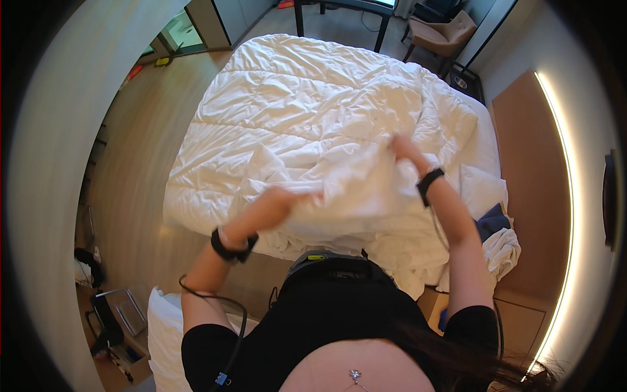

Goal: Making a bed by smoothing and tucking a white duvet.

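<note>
My left hand (pixel 275 208) is over the near part of the bed, closed at the edge of a white cloth (pixel 366 186). My right hand (pixel 406 150) reaches farther out and grips the cloth's other side, its fingers bent. Between the two hands the cloth is stretched and lifted, smeared by motion, so I cannot tell whether it is a sheet or a pillowcase. Beneath and beyond it lies a rumpled white duvet (pixel 281 98) spread over the bed. A black band sits on each of my wrists.
A white pillow (pixel 483 186) and a bunched white cloth (pixel 503 255) lie by the brown headboard (pixel 532 137) on the right. White bedding (pixel 163 326) is piled behind me at left. A brown chair (pixel 441 36) and a dark-legged table (pixel 343 8) stand beyond the bed.
</note>
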Demonstrator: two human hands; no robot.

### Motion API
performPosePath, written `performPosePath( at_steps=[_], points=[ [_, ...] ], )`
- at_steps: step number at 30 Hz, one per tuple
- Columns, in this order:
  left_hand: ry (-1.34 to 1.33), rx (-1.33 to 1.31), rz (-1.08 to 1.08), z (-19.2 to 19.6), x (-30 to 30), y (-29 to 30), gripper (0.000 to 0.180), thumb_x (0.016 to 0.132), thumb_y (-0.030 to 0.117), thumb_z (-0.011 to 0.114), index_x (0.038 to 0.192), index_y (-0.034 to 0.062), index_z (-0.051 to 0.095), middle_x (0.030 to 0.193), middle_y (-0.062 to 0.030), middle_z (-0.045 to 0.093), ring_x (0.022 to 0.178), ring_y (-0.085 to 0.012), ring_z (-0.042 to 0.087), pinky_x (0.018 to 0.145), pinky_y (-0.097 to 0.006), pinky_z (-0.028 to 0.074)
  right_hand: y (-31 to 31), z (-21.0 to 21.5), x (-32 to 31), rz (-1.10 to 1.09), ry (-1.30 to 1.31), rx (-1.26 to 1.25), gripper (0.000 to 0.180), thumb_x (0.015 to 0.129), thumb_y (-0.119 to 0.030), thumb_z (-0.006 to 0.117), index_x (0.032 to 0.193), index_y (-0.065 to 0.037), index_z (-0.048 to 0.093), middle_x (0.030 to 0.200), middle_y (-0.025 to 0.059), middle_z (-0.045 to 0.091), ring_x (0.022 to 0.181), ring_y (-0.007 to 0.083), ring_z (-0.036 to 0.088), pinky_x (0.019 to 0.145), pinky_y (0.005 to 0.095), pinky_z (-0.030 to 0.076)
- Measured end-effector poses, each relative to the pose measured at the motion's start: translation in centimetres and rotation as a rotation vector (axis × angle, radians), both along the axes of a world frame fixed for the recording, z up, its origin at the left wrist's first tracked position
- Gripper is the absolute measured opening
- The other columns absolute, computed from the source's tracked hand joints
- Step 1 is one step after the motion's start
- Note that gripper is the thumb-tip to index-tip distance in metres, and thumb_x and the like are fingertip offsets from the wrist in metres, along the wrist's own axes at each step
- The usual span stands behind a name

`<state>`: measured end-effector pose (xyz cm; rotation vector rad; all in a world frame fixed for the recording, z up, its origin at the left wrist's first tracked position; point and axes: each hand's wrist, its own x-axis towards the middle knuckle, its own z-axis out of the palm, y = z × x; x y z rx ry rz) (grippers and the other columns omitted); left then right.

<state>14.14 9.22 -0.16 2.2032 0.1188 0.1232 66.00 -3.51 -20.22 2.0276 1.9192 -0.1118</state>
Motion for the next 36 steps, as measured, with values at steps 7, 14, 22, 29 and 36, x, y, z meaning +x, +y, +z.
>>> performPosePath(
  at_steps=[7,14,22,29,36],
  points=[
    [-0.510,0.165,0.687,-2.0,1.0,15.0,0.039,0.083,0.006,0.062,0.122,0.0061,0.057,0.094,-0.0153,0.068,0.087,-0.0225,0.065,0.082,-0.030,0.050,19.9,25.6,-9.5,-0.538,1.035,0.989,0.028,0.077,-0.009,0.062,0.105,-0.005,0.064,0.091,0.0054,0.068,0.073,0.0226,0.067,0.060,0.0334,0.051],
    [-0.802,0.588,0.872,-2.9,6.5,11.8,0.077,0.071,0.036,0.078,0.135,0.0098,0.044,0.119,-0.0146,0.055,0.096,-0.0334,0.059,0.102,-0.042,0.036,18.5,16.8,-21.5,-0.204,0.803,1.006,0.042,0.083,0.000,0.046,0.124,0.002,0.054,0.129,0.0254,0.052,0.127,0.0380,0.044,0.107,0.0416,0.034],
    [-0.130,0.889,0.335,-8.2,8.1,10.3,0.005,0.070,0.008,0.057,0.068,0.0110,0.054,0.064,-0.0069,0.058,0.058,-0.0244,0.060,0.054,-0.037,0.047,10.9,10.4,-28.5,-0.215,0.885,0.820,0.026,0.069,-0.003,0.066,0.092,-0.005,0.052,0.091,0.0160,0.051,0.085,0.0385,0.055,0.073,0.0443,0.048],
    [-0.497,0.985,0.276,-0.6,2.3,11.5,0.016,0.066,0.005,0.061,0.060,0.0086,0.047,0.057,-0.0029,0.041,0.058,-0.0187,0.052,0.064,-0.032,0.050,11.3,4.9,-18.1,-0.304,0.817,0.297,0.047,0.072,-0.032,0.073,0.114,-0.014,0.062,0.088,0.0170,0.064,0.082,0.0329,0.063,0.073,0.0403,0.050],
    [-0.658,1.038,0.899,-3.1,-2.6,22.0,0.017,0.077,0.006,0.061,0.066,0.0020,0.049,0.060,-0.0116,0.047,0.057,-0.0292,0.052,0.060,-0.036,0.048,3.9,-3.7,-4.2,-0.307,0.379,-0.576,0.045,0.066,-0.036,0.067,0.100,-0.007,0.069,0.090,0.0170,0.069,0.079,0.0320,0.066,0.070,0.0405,0.052]
  ],
)
